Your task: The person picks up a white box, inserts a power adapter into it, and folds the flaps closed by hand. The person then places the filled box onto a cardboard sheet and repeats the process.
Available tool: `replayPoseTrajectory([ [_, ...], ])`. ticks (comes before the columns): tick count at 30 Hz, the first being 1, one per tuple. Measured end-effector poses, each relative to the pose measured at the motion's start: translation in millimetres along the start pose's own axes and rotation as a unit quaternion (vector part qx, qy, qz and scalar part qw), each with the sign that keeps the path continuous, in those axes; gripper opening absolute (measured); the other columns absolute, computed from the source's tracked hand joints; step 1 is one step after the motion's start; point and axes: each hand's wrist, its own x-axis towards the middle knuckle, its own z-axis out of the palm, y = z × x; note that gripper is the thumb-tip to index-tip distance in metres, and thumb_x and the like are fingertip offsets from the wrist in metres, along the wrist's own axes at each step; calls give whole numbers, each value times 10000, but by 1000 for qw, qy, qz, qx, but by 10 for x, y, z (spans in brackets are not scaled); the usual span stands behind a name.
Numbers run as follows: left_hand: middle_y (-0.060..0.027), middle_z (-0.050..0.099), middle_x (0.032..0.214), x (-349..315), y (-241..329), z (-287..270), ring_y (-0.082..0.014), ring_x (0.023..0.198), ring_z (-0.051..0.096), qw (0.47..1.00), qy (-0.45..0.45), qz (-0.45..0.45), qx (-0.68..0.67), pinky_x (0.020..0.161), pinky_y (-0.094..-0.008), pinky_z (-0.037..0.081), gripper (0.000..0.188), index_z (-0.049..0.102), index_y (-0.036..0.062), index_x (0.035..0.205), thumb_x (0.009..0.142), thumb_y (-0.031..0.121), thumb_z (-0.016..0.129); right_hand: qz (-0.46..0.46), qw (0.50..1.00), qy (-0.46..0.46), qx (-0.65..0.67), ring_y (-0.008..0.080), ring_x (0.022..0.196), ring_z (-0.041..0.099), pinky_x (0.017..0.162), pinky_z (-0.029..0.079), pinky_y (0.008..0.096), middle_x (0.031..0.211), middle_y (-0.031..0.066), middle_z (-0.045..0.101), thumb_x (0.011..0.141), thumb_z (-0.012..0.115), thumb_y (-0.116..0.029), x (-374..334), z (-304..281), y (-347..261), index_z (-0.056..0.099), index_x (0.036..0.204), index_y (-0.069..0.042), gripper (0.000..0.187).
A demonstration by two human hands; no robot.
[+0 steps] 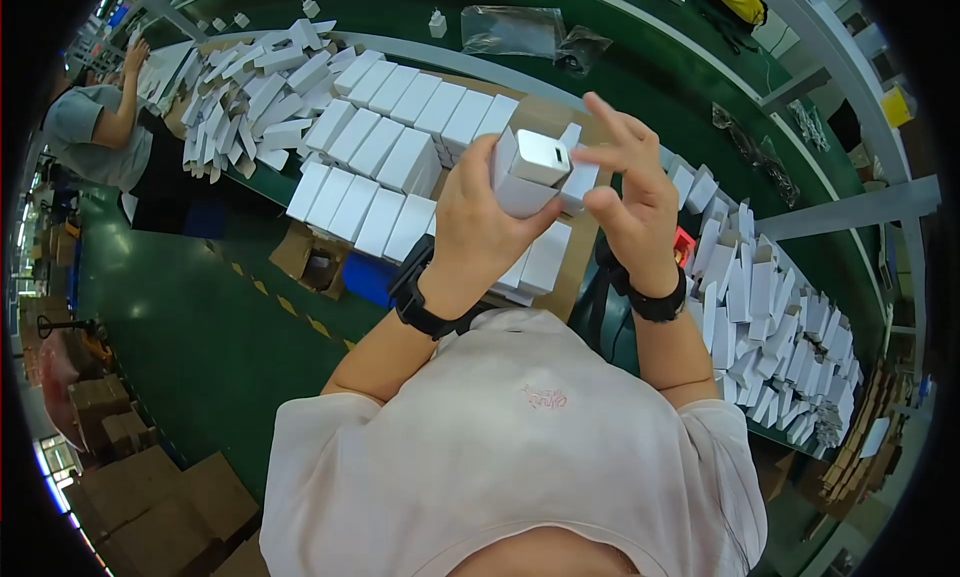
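White shirt (520,407), nearest; lower edge cut off by the frame. Black bands (657,305), one on each wrist. Left hand (472,222): closed round the sides of a white box (522,195), held upright; its lower part hidden behind the palm and thumb. Right hand (635,187): open, fingers spread, gripping nothing; fingertips just beside the charger, contact impossible to tell. Charger (541,155): white, dark slot in one face, at the box's upper end, between the two hands; how deep it sits cannot be seen. Red item (684,243): mostly hidden by the right wrist, kind unclear. Beyond the hands: white cartons (383,142) in rows, some covered by the left forearm. Farther, on the green surface (400,17): clear bag (512,30), contents hard to make out.
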Motion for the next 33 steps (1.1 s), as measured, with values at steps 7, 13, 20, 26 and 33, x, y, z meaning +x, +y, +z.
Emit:
replayPoseTrajectory([
  [7,-192,520,1037,11,-81,34,-360,936,539,994,-10,21,-106,760,-395,460,747,340,63,1200,613,190,785,178,958,1,227,159,1028,497,847,389,274,1180,110,513,820,616,-137,-232,336,28,477,1176,-17,400],
  [13,-157,519,965,-128,-159,137,-341,894,511,992,-7,5,-123,761,-388,423,508,463,53,1066,654,192,726,237,941,51,238,167,1011,524,831,440,278,1173,120,498,851,566,-170,-484,485,122,378,1258,-20,473],
  [20,-153,492,915,-30,26,-126,-339,799,536,988,-39,8,-151,682,-376,437,549,363,68,1037,654,209,730,170,960,-7,224,156,991,476,880,363,278,1126,106,494,905,468,-346,-437,462,187,458,1112,-13,392],
  [26,-174,504,897,-37,-92,-133,-351,795,552,985,-74,-64,-146,671,-387,448,646,298,40,1084,654,243,735,32,984,59,164,217,1082,504,935,369,331,1175,149,524,903,494,-168,-237,687,13,499,987,-25,166],
  [33,-231,521,885,-90,-50,-121,-415,842,535,980,-100,-73,-159,706,-438,438,646,300,48,1090,618,170,724,105,986,5,128,255,989,562,864,421,321,1023,175,607,784,530,3,-174,414,-80,598,1029,46,257],
])
